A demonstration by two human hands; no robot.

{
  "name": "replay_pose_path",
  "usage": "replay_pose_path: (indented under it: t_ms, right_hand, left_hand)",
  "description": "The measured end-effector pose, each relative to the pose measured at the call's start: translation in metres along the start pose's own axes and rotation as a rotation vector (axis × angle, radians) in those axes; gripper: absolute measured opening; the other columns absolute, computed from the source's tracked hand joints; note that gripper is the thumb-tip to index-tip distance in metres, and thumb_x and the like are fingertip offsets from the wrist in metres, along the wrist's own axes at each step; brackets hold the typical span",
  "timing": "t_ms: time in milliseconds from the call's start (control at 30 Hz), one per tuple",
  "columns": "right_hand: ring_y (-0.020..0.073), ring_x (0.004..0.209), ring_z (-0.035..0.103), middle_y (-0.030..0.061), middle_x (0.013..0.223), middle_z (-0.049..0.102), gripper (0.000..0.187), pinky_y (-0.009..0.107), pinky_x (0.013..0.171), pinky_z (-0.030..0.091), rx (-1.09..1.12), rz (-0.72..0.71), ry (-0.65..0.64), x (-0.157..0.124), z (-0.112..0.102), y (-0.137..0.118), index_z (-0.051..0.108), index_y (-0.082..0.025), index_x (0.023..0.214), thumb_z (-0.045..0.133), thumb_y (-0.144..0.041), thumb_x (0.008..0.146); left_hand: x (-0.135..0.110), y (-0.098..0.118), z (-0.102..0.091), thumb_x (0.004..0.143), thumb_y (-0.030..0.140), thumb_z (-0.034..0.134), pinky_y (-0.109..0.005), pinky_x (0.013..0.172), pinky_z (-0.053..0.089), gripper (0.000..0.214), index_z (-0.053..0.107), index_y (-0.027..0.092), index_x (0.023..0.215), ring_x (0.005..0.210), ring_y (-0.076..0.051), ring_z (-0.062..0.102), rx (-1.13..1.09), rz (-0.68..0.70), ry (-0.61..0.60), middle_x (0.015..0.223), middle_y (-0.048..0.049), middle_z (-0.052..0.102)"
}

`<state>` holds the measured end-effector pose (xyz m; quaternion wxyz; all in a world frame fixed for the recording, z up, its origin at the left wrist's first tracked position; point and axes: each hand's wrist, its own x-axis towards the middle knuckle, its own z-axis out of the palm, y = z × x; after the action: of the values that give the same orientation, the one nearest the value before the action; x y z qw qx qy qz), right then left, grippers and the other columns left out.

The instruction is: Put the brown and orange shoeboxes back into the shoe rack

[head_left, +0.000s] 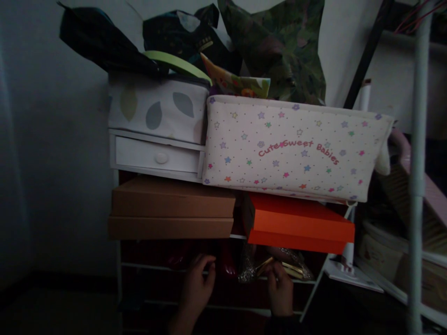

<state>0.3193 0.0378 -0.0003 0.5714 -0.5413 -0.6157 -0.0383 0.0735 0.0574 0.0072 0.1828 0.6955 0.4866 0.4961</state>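
Observation:
Both hands reach into a dark lower shelf of a white rack. My left hand has its fingers curled over the shelf's front rail, beside a dim red shoe. My right hand pinches at a glittery gold and silver shoe lying on the same shelf. The scene is dim, and what the left fingers hold, if anything, is hidden.
Above the hands sit a brown box and an orange box. On top rest a star-printed fabric bin, a leaf-printed bin over a small white drawer, bags and a cushion. A white pole stands at right.

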Motion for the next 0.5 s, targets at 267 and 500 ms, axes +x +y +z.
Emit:
replay_pose_path:
  t_ms: [267, 500]
  right_hand:
    - [0.0168, 0.055, 0.052, 0.0010, 0.058, 0.052, 0.020, 0.027, 0.055, 0.041, -0.025, 0.040, -0.011, 0.000, -0.008, -0.007, 0.049, -0.022, 0.063, 0.036, -0.028, 0.078]
    - [0.0170, 0.055, 0.051, 0.0011, 0.057, 0.051, 0.024, 0.027, 0.055, 0.041, -0.027, 0.090, -0.116, -0.003, -0.017, -0.009, 0.048, -0.022, 0.062, 0.035, -0.036, 0.078]
  left_hand:
    - [-0.005, -0.001, -0.010, 0.088, 0.029, 0.042, -0.032, 0.076, 0.045, 0.021, 0.060, 0.020, 0.084, 0.082, -0.020, 0.060, -0.036, -0.033, -0.006, 0.083, -0.0044, 0.064]
    - [-0.010, 0.003, -0.019, 0.090, 0.041, 0.039, -0.029, 0.072, 0.042, 0.031, 0.059, 0.020, 0.080, 0.076, -0.018, 0.059, -0.034, -0.052, -0.024, 0.078, -0.0030, 0.063]
